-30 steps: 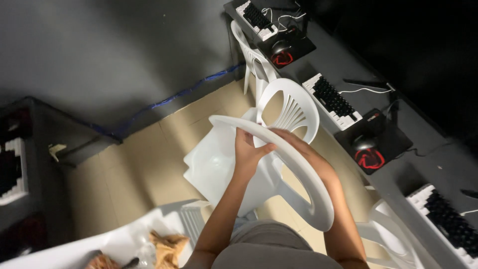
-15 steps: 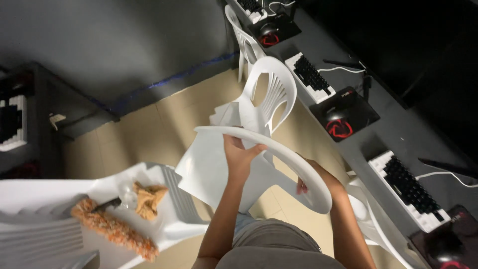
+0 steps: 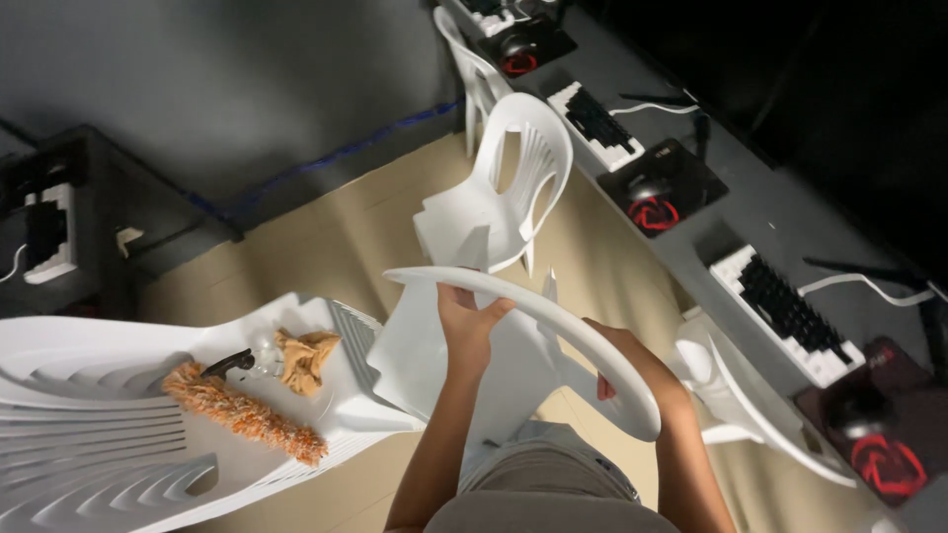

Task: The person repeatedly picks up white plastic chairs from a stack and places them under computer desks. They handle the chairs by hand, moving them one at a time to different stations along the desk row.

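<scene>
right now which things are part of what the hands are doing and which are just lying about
In hand:
left hand
right hand
white plastic chair, gripped by its curved back rail

Lying about:
orange duster
tan cloth
second white chair
keyboards

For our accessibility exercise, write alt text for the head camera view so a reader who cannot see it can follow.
Seen from above, a person's left hand and right hand grip the curved back rail of a white plastic chair. On another white chair at left lie an orange duster and a tan cloth; keyboards line a grey desk at right.
</scene>
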